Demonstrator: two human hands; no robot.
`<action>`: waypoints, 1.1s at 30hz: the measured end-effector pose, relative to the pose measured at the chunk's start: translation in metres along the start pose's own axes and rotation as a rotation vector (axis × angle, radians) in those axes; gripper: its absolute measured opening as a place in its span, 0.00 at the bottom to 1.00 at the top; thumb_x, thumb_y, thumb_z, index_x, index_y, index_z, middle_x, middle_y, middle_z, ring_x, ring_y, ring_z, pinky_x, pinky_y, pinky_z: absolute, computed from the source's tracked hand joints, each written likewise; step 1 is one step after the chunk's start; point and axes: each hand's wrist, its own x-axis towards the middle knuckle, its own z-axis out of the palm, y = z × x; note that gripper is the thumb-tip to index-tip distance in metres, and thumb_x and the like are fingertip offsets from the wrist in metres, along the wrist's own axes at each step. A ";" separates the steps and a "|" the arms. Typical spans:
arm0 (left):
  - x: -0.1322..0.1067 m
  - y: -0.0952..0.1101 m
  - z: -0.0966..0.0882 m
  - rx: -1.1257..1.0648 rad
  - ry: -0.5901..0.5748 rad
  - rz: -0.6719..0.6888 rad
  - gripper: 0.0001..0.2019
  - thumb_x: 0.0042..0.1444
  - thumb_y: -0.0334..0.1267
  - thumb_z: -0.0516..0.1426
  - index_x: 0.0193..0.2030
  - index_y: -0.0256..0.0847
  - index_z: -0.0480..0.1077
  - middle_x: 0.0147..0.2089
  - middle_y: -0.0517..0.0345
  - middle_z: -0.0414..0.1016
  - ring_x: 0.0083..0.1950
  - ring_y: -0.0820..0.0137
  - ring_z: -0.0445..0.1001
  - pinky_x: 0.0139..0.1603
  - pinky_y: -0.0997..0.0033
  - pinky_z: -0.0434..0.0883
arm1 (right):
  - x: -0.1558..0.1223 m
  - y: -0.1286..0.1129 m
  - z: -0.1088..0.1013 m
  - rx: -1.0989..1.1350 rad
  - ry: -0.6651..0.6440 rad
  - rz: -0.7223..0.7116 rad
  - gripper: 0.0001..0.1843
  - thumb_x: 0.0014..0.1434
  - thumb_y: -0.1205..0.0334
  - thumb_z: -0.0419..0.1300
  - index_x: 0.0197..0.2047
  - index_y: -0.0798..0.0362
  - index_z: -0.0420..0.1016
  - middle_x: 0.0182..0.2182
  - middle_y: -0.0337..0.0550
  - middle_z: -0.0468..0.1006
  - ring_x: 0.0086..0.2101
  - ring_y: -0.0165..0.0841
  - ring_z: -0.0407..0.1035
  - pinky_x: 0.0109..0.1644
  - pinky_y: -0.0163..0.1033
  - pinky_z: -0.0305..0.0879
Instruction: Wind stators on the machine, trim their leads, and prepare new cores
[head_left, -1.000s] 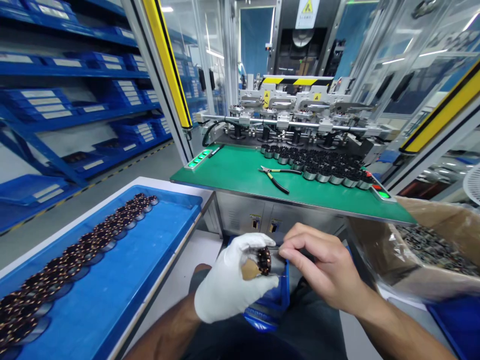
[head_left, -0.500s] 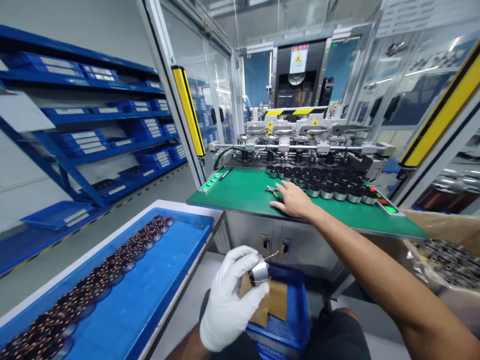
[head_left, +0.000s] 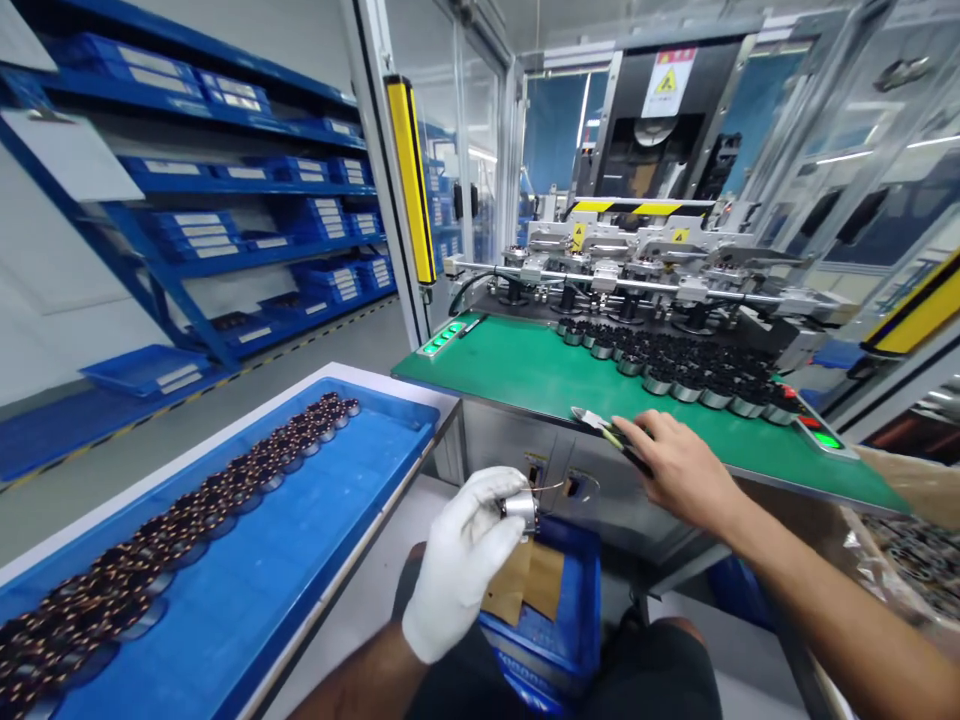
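Observation:
In the head view, my left hand (head_left: 469, 560), in a white glove, grips a motor stator (head_left: 520, 511) with a shiny metal ring. A thin copper wire (head_left: 550, 486) sticks out from it to the right. My bare right hand (head_left: 681, 468) is closed around the handles of a pair of cutting pliers (head_left: 615, 434) at the front edge of the green work surface (head_left: 495, 362). The jaws of the pliers point left, above and to the right of the stator, and do not touch it. Part of the handles is hidden by my fingers.
Several black-topped stators (head_left: 675, 365) stand in rows on the green surface before the machine (head_left: 637, 260). At left, a blue tray (head_left: 300, 535) holds many copper-wound stators (head_left: 187, 510). A blue bin (head_left: 581, 580) with cardboard sits below my hands. A box of metal parts (head_left: 911, 560) is at right.
My right hand has taken hold of the pliers, which were lying on the green surface, and brought them toward me. My left hand has turned the stator slightly. The whole view has shifted.

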 end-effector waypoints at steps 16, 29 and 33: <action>-0.009 -0.006 0.007 0.418 0.016 0.213 0.13 0.54 0.28 0.62 0.45 0.48 0.75 0.55 0.56 0.74 0.59 0.65 0.72 0.59 0.70 0.70 | -0.115 -0.117 0.027 0.920 0.185 0.009 0.44 0.51 0.73 0.59 0.71 0.48 0.55 0.63 0.52 0.68 0.61 0.44 0.64 0.61 0.48 0.64; -0.011 -0.005 0.010 0.518 -0.001 0.320 0.16 0.55 0.27 0.61 0.46 0.52 0.73 0.54 0.58 0.73 0.56 0.67 0.74 0.55 0.69 0.73 | -0.126 -0.121 0.041 1.186 0.113 0.155 0.36 0.55 0.71 0.59 0.67 0.46 0.63 0.59 0.53 0.72 0.54 0.43 0.71 0.53 0.43 0.73; -0.012 -0.010 0.006 0.521 -0.016 0.313 0.16 0.56 0.28 0.61 0.48 0.52 0.73 0.56 0.56 0.72 0.57 0.66 0.73 0.55 0.67 0.73 | -0.116 -0.123 0.034 1.253 0.116 0.155 0.34 0.55 0.72 0.59 0.65 0.45 0.67 0.42 0.49 0.80 0.38 0.35 0.76 0.44 0.38 0.74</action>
